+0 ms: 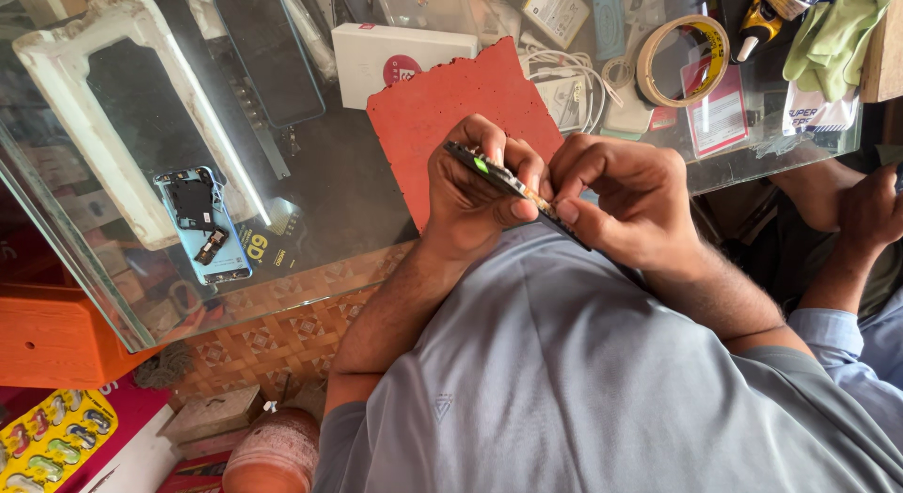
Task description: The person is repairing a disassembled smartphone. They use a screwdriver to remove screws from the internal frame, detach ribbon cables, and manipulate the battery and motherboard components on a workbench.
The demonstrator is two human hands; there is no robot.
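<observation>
Phone board (513, 184) up off the glass surface (320, 173), edge-on, clamped in left hand (470, 197), fingers wrapped over the top, thumb beneath. Right hand (621, 197) pinching in at the board's near end, grip closed tight on it. Behind the knuckles, red mat (442, 103) at the surface's near edge. Blue phone back (202, 225) lying open toward the left corner; tape roll (682, 60) far right.
</observation>
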